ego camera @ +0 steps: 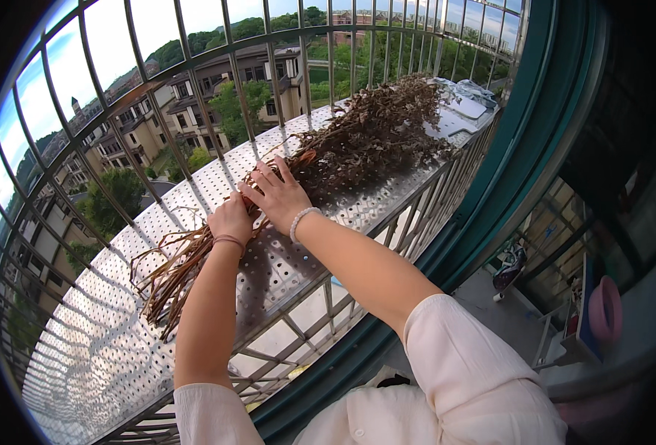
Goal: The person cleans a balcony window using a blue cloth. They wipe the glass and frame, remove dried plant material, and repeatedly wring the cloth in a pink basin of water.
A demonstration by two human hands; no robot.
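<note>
A long bundle of dried plant stalks [180,270] lies along a perforated metal shelf [111,328], its brown, withered leaves [386,130] spread toward the far end. My left hand [232,221] is closed around the middle of the stalks, with a thin band at the wrist. Just beyond it my right hand [275,192], wearing a beaded bracelet [304,222], rests over the bundle with its fingers spread across the stems. Whether the right fingertips grip any stalks is hard to see. Loose stalk ends fan out on the near-left side.
Metal bars [233,72] of a window cage enclose the shelf's outer side. A green window frame [528,150] runs along the right. White boards [464,108] and crumpled plastic [469,90] lie at the shelf's far end. Indoors, a pink basin [605,310] stands at right.
</note>
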